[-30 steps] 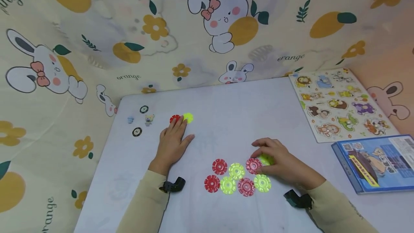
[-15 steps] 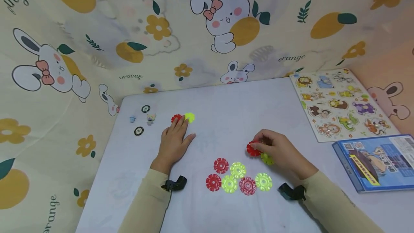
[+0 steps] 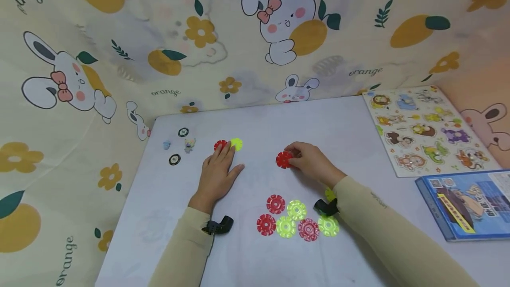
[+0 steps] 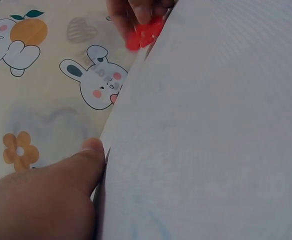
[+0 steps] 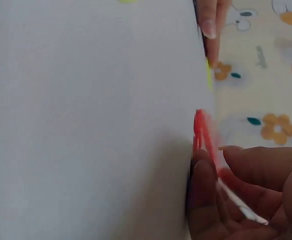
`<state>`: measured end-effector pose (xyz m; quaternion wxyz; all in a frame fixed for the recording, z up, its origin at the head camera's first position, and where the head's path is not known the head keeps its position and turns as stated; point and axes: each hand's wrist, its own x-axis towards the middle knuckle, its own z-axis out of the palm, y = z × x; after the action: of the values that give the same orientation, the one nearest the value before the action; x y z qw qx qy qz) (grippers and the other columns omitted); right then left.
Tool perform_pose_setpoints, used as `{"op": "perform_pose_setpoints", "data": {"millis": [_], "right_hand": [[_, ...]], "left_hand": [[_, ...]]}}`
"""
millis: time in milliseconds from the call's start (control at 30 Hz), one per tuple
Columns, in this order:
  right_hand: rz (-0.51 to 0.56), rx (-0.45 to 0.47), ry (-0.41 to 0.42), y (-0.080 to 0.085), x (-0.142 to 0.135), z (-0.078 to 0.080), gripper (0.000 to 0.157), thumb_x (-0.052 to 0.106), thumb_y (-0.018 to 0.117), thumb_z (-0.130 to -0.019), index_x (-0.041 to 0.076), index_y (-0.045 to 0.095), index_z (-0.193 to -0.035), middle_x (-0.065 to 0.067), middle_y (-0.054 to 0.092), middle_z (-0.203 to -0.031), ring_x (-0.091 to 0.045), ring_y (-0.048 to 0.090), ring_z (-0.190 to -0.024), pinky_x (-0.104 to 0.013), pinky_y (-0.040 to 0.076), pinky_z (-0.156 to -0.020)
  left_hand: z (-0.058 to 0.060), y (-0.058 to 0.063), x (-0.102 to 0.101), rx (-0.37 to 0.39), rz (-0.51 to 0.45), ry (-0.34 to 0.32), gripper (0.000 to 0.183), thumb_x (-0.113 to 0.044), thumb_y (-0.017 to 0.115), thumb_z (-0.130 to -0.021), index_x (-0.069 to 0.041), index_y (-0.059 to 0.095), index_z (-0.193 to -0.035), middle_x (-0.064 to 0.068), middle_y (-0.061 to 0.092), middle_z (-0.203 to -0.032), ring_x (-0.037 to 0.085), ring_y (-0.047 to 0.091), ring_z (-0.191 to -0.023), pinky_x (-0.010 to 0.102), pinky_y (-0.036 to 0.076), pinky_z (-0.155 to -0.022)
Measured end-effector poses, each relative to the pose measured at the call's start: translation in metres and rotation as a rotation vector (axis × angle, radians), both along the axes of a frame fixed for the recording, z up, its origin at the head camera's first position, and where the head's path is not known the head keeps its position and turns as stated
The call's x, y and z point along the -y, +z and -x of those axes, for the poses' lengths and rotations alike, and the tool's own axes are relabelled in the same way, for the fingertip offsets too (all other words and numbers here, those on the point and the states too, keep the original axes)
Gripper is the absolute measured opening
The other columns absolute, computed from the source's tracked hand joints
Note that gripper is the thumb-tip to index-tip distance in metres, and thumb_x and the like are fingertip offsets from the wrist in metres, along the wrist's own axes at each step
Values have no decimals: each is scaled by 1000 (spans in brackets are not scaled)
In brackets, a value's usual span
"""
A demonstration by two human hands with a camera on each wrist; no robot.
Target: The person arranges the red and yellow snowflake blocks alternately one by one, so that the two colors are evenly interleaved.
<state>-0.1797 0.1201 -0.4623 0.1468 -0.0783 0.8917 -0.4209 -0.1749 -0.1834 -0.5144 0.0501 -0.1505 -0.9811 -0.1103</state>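
My right hand (image 3: 312, 160) pinches a red snowflake disc (image 3: 283, 160) by its edge above the middle of the table; the right wrist view shows this disc (image 5: 201, 127) between thumb and fingers. My left hand (image 3: 218, 176) lies with straight fingers over a red disc (image 3: 220, 145) and touches or lies next to a yellow-green disc (image 3: 237, 144). Nearer the front, several loose discs lie flat: red ones (image 3: 266, 225) and yellow-green ones (image 3: 296, 210). One yellow-green disc (image 3: 330, 194) is partly hidden by the right sleeve.
At the far left lie two black ring-like discs (image 3: 174, 159), a small figure (image 3: 190, 145) and a small blue piece (image 3: 166, 145). An animal picture board (image 3: 430, 134) lies at the right, with a blue box (image 3: 466, 205) in front of it. Printed cloth (image 3: 255, 70) rises behind the table.
My right hand has picked a red disc out of the front group and carried it left and away from me, towards the left hand. The left hand stays over its discs.
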Motion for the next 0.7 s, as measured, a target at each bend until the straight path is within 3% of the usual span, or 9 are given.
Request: {"op": "perform_pose_setpoints", "data": {"millis": [100,267,367,467,700], "right_hand": [[-98,-82,66,1,5,-3,40,17,65,-92,11,57,-130,-7,53,-121,-24,52,-108,-41,47,-91],[-446,-276,345,6,8,-16,49,27,61,-93,12,51,-139,-7,42,-144,-31,39,-126,-50,39,-97],[-563,-326,445,6,10,-21,57,32,58,-94,16,42,-146,-3,31,-153,-33,27,-134,-56,33,-98],[-601,-344,451,5,16,-17,58,35,55,-95,19,39,-148,-1,27,-154,-32,24,-136,-57,30,-98],[-635,-344,424,5,42,5,59,41,58,-93,22,42,-147,-6,35,-143,-31,33,-122,-52,30,-94]], "left_hand": [[-1,1,-1,-1,2,6,75,-64,38,-93,-17,30,-151,-1,20,-157,24,12,-144,51,17,-109],[-2,2,-1,8,5,8,75,-64,38,-93,-17,29,-152,-1,18,-158,24,10,-144,51,17,-109],[-2,3,-1,6,7,11,75,-63,39,-93,-17,29,-152,-1,18,-158,24,10,-144,51,17,-109],[-2,2,0,4,12,11,75,-63,39,-93,-17,29,-152,0,18,-158,24,10,-144,51,17,-109],[-1,0,0,1,25,10,76,-65,37,-93,-17,29,-152,1,19,-158,24,11,-144,51,17,-110]]}}
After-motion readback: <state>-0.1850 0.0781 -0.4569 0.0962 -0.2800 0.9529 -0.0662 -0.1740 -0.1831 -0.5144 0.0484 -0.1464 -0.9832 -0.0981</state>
